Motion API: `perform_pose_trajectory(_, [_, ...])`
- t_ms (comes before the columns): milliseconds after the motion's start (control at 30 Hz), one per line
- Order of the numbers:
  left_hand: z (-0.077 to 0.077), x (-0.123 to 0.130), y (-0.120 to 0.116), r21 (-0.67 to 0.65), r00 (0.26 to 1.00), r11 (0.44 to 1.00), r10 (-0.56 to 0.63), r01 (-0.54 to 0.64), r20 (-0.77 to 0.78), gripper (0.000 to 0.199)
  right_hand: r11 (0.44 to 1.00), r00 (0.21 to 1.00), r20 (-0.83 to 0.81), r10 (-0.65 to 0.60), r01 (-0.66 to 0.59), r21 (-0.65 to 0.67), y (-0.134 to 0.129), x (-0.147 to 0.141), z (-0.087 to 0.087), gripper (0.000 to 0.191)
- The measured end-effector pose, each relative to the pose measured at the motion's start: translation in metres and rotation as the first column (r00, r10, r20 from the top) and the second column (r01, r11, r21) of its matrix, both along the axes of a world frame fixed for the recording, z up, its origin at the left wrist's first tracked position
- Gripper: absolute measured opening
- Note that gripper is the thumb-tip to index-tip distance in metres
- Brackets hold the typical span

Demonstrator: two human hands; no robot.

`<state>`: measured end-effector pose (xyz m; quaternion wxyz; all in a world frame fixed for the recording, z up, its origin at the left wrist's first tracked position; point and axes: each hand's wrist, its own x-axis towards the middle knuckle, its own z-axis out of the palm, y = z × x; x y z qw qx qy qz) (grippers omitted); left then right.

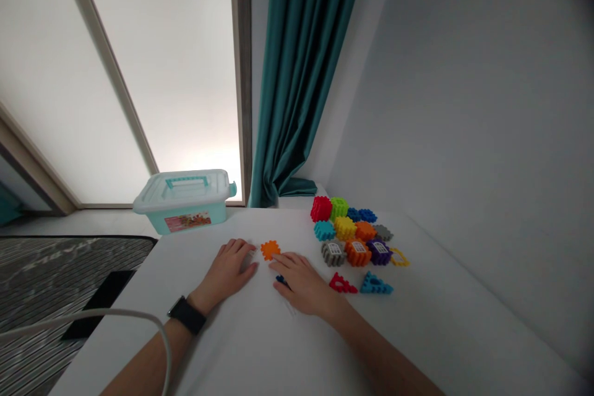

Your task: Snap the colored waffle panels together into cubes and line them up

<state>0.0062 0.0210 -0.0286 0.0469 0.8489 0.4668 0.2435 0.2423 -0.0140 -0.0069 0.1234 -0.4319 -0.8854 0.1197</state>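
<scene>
The left hand lies wide on the white counter; the right hand curls narrow over a dark blue plastic block. An orange plastic gear sits between them, at 12 o'clock.

Storage box is sitting on the far left corner of the table, window rising behind it, curtain hanging to its right. Block pile is sitting far right on the table, triangular pieces lying just in front. Gear-shaped block is lying between left hand and right hand, both resting on the table.
</scene>
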Motion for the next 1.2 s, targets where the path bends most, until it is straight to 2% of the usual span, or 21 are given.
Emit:
perform_pose_trajectory(100, [-0.003,0.001,-0.001,0.038,1.000,0.999,0.009,-0.010,0.016,0.040,1.000,1.000,-0.031,0.006,-0.006,0.014,-0.010,-0.003,0.000,0.036])
perform_pose_trajectory(200, [-0.005,0.001,-0.001,0.051,1.000,0.999,0.001,-0.002,0.017,0.044,0.999,0.998,-0.066,0.005,-0.003,0.036,-0.016,-0.006,-0.002,0.036])
perform_pose_trajectory(633, [-0.002,0.004,-0.001,0.026,0.999,0.999,-0.028,0.027,0.036,0.029,1.000,0.995,-0.095,0.012,-0.011,0.009,-0.020,-0.004,-0.007,0.040])
perform_pose_trajectory(767, [-0.002,0.004,-0.002,0.057,0.997,0.997,-0.046,0.043,0.054,0.031,0.999,0.982,-0.185,-0.028,0.034,0.028,-0.018,-0.002,-0.011,0.040])
perform_pose_trajectory(967, [0.013,0.007,-0.007,0.198,0.989,0.970,-0.145,0.139,0.016,0.034,0.988,0.935,-0.334,-0.118,0.143,0.052,-0.011,0.003,-0.015,0.050])
perform_pose_trajectory(1100, [0.022,0.012,-0.015,0.278,0.974,0.935,-0.224,0.221,-0.022,0.037,0.982,0.927,-0.348,-0.137,0.172,0.072,-0.008,0.008,-0.018,0.065])
perform_pose_trajectory(1200, [0.023,0.015,-0.019,0.308,0.967,0.918,-0.254,0.251,-0.031,0.038,0.981,0.933,-0.330,-0.145,0.178,0.073,-0.008,0.010,-0.019,0.066])
